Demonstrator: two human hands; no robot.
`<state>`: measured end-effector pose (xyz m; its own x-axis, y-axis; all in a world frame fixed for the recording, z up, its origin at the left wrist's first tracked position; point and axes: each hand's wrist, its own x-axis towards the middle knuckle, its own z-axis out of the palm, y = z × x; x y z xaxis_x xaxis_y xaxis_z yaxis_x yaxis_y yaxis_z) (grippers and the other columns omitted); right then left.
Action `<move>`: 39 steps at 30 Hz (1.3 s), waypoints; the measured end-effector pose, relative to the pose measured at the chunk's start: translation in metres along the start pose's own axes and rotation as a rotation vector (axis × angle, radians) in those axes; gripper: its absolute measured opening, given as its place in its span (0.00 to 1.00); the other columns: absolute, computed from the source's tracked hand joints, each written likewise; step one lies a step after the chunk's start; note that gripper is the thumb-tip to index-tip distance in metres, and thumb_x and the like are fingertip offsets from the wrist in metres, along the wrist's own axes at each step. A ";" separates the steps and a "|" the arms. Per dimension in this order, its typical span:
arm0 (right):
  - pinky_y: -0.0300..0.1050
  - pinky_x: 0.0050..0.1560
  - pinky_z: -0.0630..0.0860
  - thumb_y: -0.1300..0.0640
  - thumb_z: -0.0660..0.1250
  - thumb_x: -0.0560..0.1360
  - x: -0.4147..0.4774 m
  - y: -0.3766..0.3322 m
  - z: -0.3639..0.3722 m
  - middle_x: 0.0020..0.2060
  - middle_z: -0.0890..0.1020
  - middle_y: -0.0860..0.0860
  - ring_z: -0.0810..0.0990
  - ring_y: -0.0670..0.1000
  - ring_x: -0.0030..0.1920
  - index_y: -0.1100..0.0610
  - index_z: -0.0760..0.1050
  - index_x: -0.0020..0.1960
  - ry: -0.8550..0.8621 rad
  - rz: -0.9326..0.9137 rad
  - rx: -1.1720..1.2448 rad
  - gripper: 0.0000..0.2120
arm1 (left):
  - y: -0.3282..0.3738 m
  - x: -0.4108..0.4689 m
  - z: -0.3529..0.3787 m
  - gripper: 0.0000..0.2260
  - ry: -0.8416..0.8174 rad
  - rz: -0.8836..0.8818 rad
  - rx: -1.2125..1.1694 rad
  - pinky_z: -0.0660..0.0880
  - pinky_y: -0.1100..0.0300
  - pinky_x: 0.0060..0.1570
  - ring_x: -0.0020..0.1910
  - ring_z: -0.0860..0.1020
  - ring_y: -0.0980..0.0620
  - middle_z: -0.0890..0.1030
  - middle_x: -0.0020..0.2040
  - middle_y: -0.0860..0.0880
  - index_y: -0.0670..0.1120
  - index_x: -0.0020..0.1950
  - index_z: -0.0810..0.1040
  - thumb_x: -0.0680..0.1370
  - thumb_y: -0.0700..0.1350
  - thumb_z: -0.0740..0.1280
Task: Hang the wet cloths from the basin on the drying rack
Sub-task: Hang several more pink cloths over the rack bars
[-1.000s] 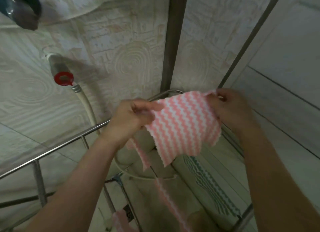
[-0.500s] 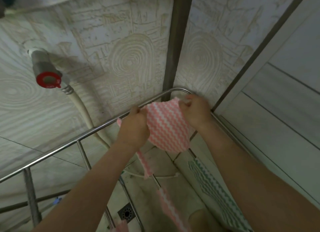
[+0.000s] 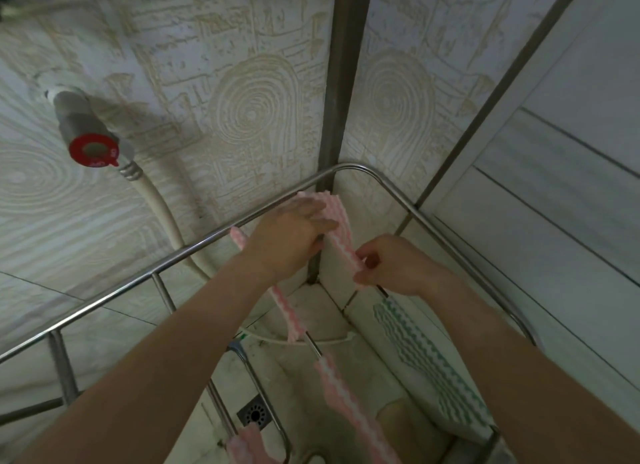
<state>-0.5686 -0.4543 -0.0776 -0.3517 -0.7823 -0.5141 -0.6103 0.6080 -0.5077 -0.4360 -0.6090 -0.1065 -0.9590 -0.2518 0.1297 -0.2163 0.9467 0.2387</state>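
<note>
A pink and white zigzag cloth (image 3: 341, 231) lies draped over the far corner of the steel drying rack (image 3: 187, 252). My left hand (image 3: 294, 238) lies over its top with fingers reaching across the cloth. My right hand (image 3: 391, 264) pinches the cloth's near lower edge. Two more pink cloths hang on inner bars, one (image 3: 285, 311) just below my left wrist, another (image 3: 353, 411) nearer me. A green and white zigzag cloth (image 3: 426, 356) hangs on the right. The basin is not in view.
The rack stands in a corner of patterned tile walls. A grey tap with a red handle (image 3: 93, 150) and a beige hose (image 3: 162, 221) sit on the left wall. A floor drain (image 3: 256, 415) lies below. A metal door frame (image 3: 485, 100) runs up at right.
The cloth went from held spread in the air to draped over the rack's far corner. My left hand moved onto its top; my right hand dropped to its lower edge.
</note>
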 end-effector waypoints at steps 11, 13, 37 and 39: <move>0.46 0.45 0.79 0.52 0.68 0.74 -0.015 0.006 0.011 0.40 0.84 0.49 0.81 0.48 0.40 0.54 0.83 0.43 0.317 -0.029 -0.068 0.07 | -0.002 0.012 0.003 0.10 0.123 -0.077 -0.043 0.76 0.51 0.49 0.54 0.77 0.41 0.81 0.54 0.42 0.44 0.52 0.83 0.72 0.40 0.71; 0.43 0.43 0.77 0.49 0.67 0.75 -0.018 0.000 0.017 0.40 0.84 0.50 0.81 0.49 0.41 0.54 0.83 0.46 0.363 -0.030 -0.160 0.10 | -0.005 0.015 0.002 0.09 0.083 -0.061 -0.060 0.75 0.51 0.51 0.56 0.77 0.41 0.82 0.54 0.43 0.46 0.52 0.84 0.73 0.41 0.71; 0.42 0.43 0.68 0.53 0.63 0.78 -0.129 0.029 0.060 0.51 0.77 0.54 0.76 0.52 0.48 0.54 0.74 0.62 0.344 0.240 -0.219 0.13 | 0.109 -0.115 -0.019 0.09 -0.120 -0.075 -0.502 0.68 0.67 0.45 0.44 0.75 0.57 0.81 0.46 0.51 0.47 0.49 0.84 0.72 0.50 0.72; 0.43 0.40 0.68 0.55 0.62 0.78 -0.137 0.033 0.071 0.47 0.75 0.54 0.73 0.52 0.42 0.56 0.74 0.61 0.400 0.263 -0.222 0.12 | 0.121 -0.128 -0.007 0.12 -0.141 -0.119 -0.507 0.72 0.61 0.50 0.49 0.77 0.52 0.80 0.51 0.50 0.49 0.52 0.84 0.72 0.52 0.72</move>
<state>-0.4905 -0.3170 -0.0730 -0.7300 -0.6242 -0.2783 -0.5857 0.7812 -0.2160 -0.3379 -0.4637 -0.0872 -0.9561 -0.2889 -0.0484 -0.2427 0.6888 0.6831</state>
